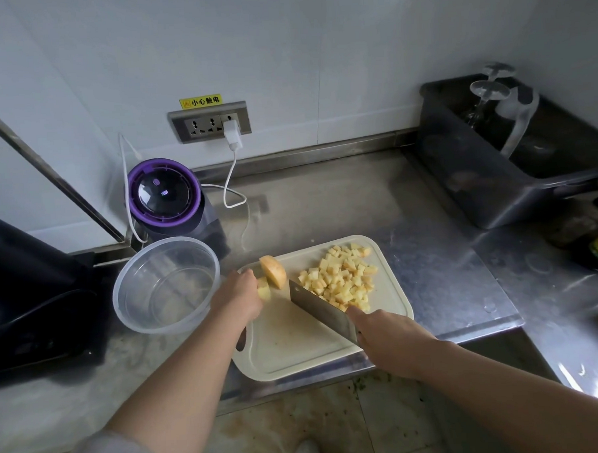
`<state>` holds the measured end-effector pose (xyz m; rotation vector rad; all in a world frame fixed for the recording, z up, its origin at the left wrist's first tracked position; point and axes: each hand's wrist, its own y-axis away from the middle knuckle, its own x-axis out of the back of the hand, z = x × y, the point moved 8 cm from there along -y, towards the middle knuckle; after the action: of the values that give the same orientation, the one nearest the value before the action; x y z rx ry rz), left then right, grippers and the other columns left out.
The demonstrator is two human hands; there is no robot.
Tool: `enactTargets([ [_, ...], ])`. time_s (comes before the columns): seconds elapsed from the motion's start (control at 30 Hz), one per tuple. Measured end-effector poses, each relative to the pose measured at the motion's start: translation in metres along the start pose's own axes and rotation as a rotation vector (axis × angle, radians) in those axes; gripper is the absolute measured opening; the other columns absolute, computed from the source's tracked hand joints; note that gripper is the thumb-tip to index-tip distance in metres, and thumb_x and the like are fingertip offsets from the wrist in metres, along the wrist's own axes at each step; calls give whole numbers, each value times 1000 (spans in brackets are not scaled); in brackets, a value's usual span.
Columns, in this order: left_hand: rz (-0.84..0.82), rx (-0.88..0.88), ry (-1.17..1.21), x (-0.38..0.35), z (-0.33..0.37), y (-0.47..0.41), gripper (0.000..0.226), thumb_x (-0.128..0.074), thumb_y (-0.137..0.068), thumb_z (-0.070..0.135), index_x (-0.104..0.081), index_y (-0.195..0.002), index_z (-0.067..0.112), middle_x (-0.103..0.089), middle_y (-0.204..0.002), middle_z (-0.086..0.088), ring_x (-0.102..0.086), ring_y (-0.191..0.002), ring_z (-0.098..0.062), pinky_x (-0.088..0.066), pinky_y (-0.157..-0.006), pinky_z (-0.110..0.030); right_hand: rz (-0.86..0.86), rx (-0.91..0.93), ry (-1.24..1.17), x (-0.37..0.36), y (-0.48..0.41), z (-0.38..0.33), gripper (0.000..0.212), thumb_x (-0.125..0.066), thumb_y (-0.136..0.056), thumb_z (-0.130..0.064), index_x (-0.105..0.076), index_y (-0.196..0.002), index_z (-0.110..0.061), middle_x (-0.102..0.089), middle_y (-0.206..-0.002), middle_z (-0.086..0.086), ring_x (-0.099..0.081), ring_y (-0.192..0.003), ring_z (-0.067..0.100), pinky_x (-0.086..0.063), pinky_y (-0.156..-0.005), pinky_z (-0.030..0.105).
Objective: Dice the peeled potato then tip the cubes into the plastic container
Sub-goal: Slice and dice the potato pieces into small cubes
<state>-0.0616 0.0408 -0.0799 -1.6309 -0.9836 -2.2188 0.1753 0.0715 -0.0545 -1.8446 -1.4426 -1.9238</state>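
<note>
A cream cutting board (pixel 296 343) lies on the steel counter. A pile of yellow potato cubes (pixel 341 276) covers its far right part. A larger uncut potato piece (pixel 274 271) lies at the board's far left. My left hand (pixel 237 294) holds a small potato chunk (pixel 263 287) beside it. My right hand (pixel 388 339) grips the handle of a cleaver (pixel 320 309), whose blade lies between the chunk and the cubes. The clear round plastic container (pixel 166 285) stands left of the board.
A purple-topped appliance (pixel 166 198) with a white cable stands behind the container. A black appliance (pixel 26 289) sits at the far left. A grey bin (pixel 503 155) with glassware fills the back right corner. The counter's front edge runs just below the board.
</note>
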Motion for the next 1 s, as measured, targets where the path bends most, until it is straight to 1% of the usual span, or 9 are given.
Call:
enactTargets([
  [0.17,95,-106,38,4,6,33,18,-60,-89,31,-50,-94,18,-46,-112,-1,-50,-78,-17,-41,-64,-28,0,-12,-24,0,2,2,41,-47,-99,-14,-30,-135,-23,-59,-90,1,-64,-74,17,-60,-70,35],
  [0.23,95,-206,25,-10,14,49,23,-62,-88,33,-42,-90,22,-45,-112,2,-50,-90,-17,-43,-70,-27,2,-22,-26,-2,4,1,42,-47,-99,-13,-28,-134,-24,-59,-88,1,-63,-71,16,-60,-69,35],
  [0.33,-9,-269,76,-35,16,66,37,-70,-80,41,-42,-99,24,-40,-115,5,-50,-102,-16,-46,-82,-28,7,-31,-29,-8,8,-2,39,-47,-99,-15,-28,-131,-26,-60,-88,1,-64,-72,17,-60,-71,38],
  [0.47,12,-257,179,-40,9,68,58,-72,-81,34,-43,-130,25,-36,-135,5,-45,-126,-22,-48,-96,-36,-9,-29,-22,-13,13,-5,34,-48,-100,-17,-31,-128,-25,-61,-87,1,-64,-71,17,-60,-69,36],
  [0.53,2,-250,189,-39,8,67,61,-70,-85,29,-41,-139,24,-36,-140,4,-49,-122,-19,-47,-96,-33,-9,-24,-21,-14,15,-8,35,-47,-101,-18,-30,-130,-24,-59,-84,0,-60,-66,13,-58,-65,29],
  [0.7,22,-212,192,-41,17,65,54,-67,-86,36,-50,-134,20,-44,-134,4,-54,-112,-16,-46,-95,-32,-13,-25,-16,-17,16,-13,39,-49,-100,-16,-29,-133,-21,-54,-77,-2,-52,-56,12,-48,-53,23],
  [0.83,130,-191,175,-41,24,75,53,-64,-86,46,-52,-131,22,-48,-128,6,-55,-109,-15,-44,-79,-25,-29,-45,-41,-19,19,-13,34,-45,-101,-15,-30,-131,-22,-49,-73,-3,-49,-57,10,-38,-46,21],
  [0.9,147,-194,226,-41,23,76,52,-68,-84,42,-53,-130,25,-51,-127,6,-55,-109,-14,-46,-81,-25,-39,-47,-35,-19,21,-13,35,-44,-101,-13,-30,-131,-22,-48,-73,-2,-48,-57,9,-36,-46,20],
  [1.0,141,-205,288,-40,16,76,50,-72,-82,31,-56,-129,26,-56,-121,6,-57,-106,-12,-48,-85,-26,-47,-44,-26,-19,23,-12,36,-45,-99,-13,-30,-130,-24,-51,-77,-1,-52,-62,10,-43,-51,23],
])
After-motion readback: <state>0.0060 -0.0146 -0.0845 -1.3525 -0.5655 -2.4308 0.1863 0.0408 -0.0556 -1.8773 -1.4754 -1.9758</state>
